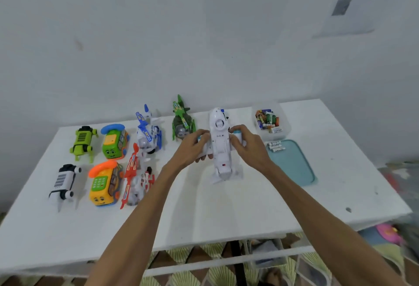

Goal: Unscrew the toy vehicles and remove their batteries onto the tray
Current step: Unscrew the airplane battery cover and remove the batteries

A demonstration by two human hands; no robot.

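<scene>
White table [226,206] against a bare pale wall. Toward the right side, a teal tray [294,167], taken here as the landmark. On the tray's far left corner, a few white batteries [275,146] lying side by side, so apparently at least one toy emptied already. Just beyond the tray, a clear box [269,122] heaped with mixed cells.

Just left of the tray, a white toy plane [218,145], nose pointing away, held low over the table. Left hand [192,147] curled round one wing, right hand [247,147] curled round the other, fingers closed near the blue engines. Battery cover off or screwed shut: impossible to tell. No screwdriver in sight.

Well left of the tray, seven more toys in two rows: green helicopter [182,122], blue helicopter [148,131], red helicopter [136,177], green bus [114,141], yellow bus [105,183], green robot dog [83,143], white robot dog [63,181]. Emptied or not, cannot say. Judged early: plane in hand, most of the rows probably left.
</scene>
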